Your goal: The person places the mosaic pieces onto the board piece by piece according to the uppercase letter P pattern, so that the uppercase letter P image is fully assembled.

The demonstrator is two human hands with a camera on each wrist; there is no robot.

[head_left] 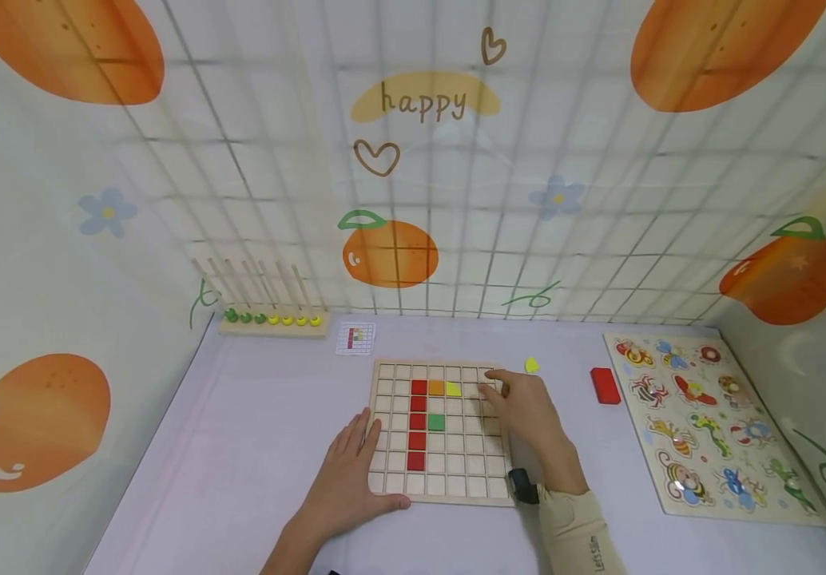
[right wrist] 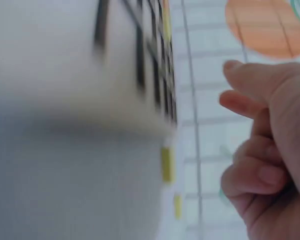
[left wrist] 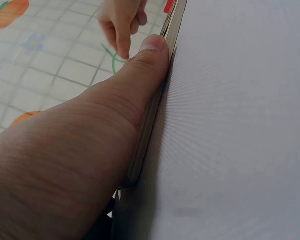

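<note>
A wooden grid board lies on the table with a column of red square tiles in it. Right of the column sit an orange tile, a yellow tile and a green tile. My left hand rests at the board's front left corner, fingers spread along the left side, its thumb against the front edge. Over the board's right side is my right hand, thumb and index finger extended and apart, other fingers curled, with nothing visible between them.
Yellow pieces lie behind the right hand. A red block and an insect puzzle board are at the right. Behind the board are a pattern card and a pegged bead stand, before a fabric backdrop.
</note>
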